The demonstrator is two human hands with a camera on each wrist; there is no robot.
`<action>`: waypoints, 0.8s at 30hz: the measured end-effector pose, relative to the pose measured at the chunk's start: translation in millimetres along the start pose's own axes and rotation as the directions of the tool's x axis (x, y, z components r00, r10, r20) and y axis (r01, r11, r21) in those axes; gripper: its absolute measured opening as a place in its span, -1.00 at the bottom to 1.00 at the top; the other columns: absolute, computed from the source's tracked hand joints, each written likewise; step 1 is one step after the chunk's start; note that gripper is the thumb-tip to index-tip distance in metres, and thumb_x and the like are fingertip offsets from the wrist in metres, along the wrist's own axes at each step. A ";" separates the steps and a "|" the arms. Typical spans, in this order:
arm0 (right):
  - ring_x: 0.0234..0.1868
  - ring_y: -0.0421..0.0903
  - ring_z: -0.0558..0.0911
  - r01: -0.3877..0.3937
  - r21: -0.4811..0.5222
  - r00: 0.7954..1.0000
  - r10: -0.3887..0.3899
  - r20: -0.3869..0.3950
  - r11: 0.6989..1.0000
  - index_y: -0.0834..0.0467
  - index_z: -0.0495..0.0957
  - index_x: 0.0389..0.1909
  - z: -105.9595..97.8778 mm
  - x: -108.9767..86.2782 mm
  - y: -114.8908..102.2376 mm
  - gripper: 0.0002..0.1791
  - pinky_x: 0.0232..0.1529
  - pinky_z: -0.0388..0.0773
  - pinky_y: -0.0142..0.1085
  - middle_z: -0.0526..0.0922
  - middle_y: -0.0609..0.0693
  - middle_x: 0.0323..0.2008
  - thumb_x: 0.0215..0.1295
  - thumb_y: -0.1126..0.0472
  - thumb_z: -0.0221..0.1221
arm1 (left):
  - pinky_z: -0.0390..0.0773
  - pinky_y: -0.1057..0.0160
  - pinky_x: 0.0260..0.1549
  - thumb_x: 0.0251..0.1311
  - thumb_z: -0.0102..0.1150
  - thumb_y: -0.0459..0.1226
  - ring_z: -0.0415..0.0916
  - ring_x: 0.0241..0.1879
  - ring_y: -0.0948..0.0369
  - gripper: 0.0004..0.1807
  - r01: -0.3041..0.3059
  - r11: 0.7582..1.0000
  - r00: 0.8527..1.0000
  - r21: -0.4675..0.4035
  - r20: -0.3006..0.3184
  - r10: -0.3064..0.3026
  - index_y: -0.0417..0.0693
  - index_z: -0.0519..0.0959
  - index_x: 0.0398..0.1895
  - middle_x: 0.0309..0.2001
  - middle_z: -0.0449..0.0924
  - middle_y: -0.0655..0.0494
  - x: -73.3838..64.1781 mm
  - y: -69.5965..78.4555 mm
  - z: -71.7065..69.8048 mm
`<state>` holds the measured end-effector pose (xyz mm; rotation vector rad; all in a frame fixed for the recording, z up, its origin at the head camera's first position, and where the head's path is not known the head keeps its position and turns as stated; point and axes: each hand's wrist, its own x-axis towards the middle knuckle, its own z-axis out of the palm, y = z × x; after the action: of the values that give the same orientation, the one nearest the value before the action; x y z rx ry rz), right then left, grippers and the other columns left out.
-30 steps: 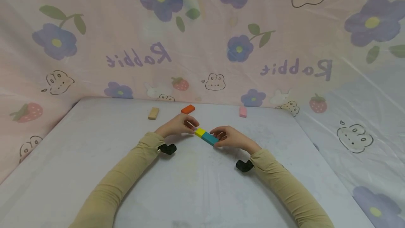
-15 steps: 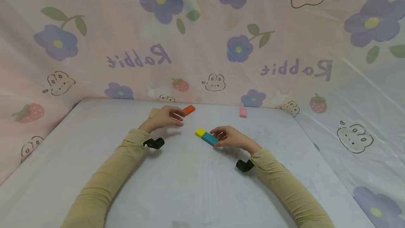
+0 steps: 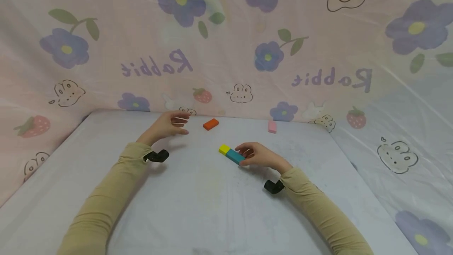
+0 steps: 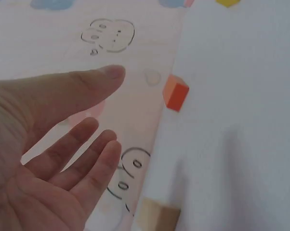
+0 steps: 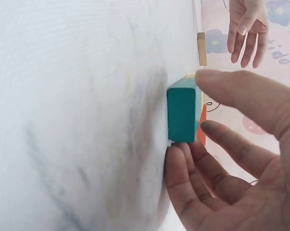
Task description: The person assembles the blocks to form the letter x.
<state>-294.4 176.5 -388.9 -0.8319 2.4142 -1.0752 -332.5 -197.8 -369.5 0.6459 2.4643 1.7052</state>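
Near the middle of the table, my right hand [image 3: 260, 156] pinches a teal block [image 3: 235, 156] between thumb and fingers. A yellow block [image 3: 224, 149] lies end to end with the teal one, forming a short line. My left hand [image 3: 164, 126] hovers at the back left with fingers spread and nothing in them. Below it is a plain wooden block [image 4: 159, 214], which the hand hides in the head view. An orange block [image 3: 210, 124] lies just to the right of the left hand.
A pink block [image 3: 272, 126] lies at the back right of the white-covered table [image 3: 198, 207]. Behind it rises a printed fabric wall [image 3: 219, 66] with flowers and rabbits. A black camera [image 3: 157, 156] sits on the left wrist, another [image 3: 274, 186] on the right.
My left hand has left the yellow block's end and moved leftward and back, past the orange block, to over the wooden block. The right hand and the teal and yellow blocks have stayed put.
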 end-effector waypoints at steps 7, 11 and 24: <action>-0.09 -0.03 0.54 -0.004 0.000 1.000 0.004 0.000 1.000 0.23 0.48 0.16 1.0 0.6 3.8 -0.46 0.03 0.50 -0.20 0.55 0.06 -0.07 0.13 0.29 0.35 | 0.32 -0.06 0.17 0.01 0.40 -0.42 0.28 0.24 -0.19 -0.25 0.014 0.999 0.996 0.050 -0.091 -0.009 -0.25 0.30 0.32 0.25 0.33 -0.22 -11.3 -16.0 -15.5; -0.09 -0.03 0.54 0.003 -0.002 1.000 -0.003 -0.004 1.000 0.23 0.48 0.16 0.7 0.9 4.7 -0.46 0.04 0.50 -0.19 0.55 0.06 -0.07 0.13 0.29 0.35 | 0.29 -0.09 0.19 0.00 0.40 -0.45 0.26 0.23 -0.21 -0.21 0.007 0.997 0.990 0.076 -0.141 0.004 -0.25 0.27 0.34 0.26 0.30 -0.25 -12.4 -23.1 -21.8; -0.08 -0.04 0.55 0.000 -0.013 1.000 0.000 -0.003 1.000 0.22 0.48 0.16 0.3 0.3 2.4 -0.46 0.02 0.50 -0.22 0.55 0.06 -0.07 0.12 0.28 0.36 | 0.29 -0.06 0.19 -0.12 0.49 -0.43 0.23 0.25 -0.23 -0.07 0.109 0.994 0.975 0.027 -0.198 -0.102 -0.31 0.20 0.37 0.29 0.23 -0.33 -16.2 -44.2 -29.1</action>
<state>-295.4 177.5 -391.0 -0.8352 2.4257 -1.0630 -339.4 -242.5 -401.4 0.3567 2.6144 1.7640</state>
